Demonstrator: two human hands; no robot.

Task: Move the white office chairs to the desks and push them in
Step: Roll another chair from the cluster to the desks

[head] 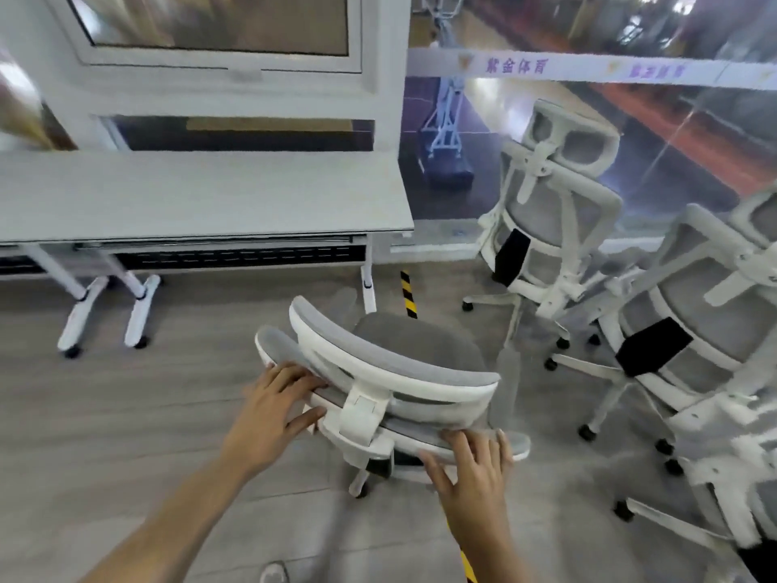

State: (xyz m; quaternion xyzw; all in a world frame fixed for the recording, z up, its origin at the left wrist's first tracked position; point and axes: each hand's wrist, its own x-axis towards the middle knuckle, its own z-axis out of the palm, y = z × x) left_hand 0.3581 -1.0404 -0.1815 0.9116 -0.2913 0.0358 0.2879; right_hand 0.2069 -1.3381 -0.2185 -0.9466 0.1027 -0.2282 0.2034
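The backrest top of a white office chair is gripped at both ends: the left hand is curled over its left edge, the right hand over its right. The chair is stood on grey floor, short of the desk and apart from it. Two more white chairs are seen at right. Beyond, a glass wall carries a white band printed in purple Chinese characters, too blurred to be read with certainty.
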